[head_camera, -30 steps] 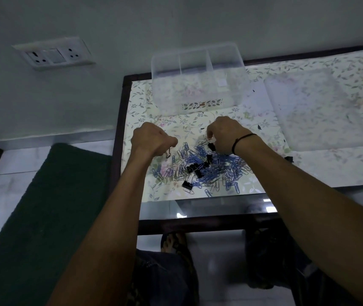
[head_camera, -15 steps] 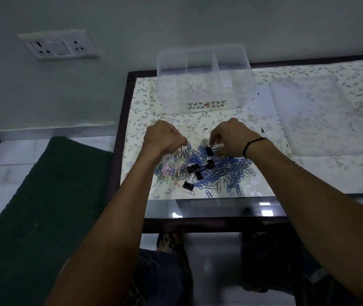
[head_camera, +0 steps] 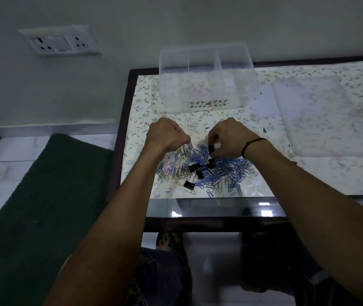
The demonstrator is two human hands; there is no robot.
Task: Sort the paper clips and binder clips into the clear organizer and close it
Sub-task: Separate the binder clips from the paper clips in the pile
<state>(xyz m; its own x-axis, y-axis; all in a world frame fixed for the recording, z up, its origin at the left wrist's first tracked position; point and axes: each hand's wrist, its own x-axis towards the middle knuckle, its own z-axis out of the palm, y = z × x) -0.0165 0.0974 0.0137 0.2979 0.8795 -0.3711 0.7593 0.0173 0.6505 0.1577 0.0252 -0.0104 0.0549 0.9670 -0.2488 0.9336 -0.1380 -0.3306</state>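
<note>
A heap of blue and silver paper clips (head_camera: 224,171) mixed with black binder clips (head_camera: 194,168) lies near the table's front edge. My right hand (head_camera: 228,138) hovers over the heap's far side and pinches a black binder clip (head_camera: 211,149) between thumb and fingers. My left hand (head_camera: 167,134) is curled at the heap's left side, its fingertips on silver paper clips (head_camera: 185,147). The clear organizer (head_camera: 205,62), open with dividers, stands beyond the hands against the wall. Its clear lid (head_camera: 321,115) lies flat to the right.
The table (head_camera: 330,173) has a floral covering and a dark frame, with a glass strip along the front. A green mat (head_camera: 39,206) lies on the floor at left. A wall socket panel (head_camera: 59,43) sits at upper left. My knees show below the table.
The right hand has lifted a black binder clip slightly off the heap. The left hand has stayed curled at the heap's left edge. The view has shifted a little.
</note>
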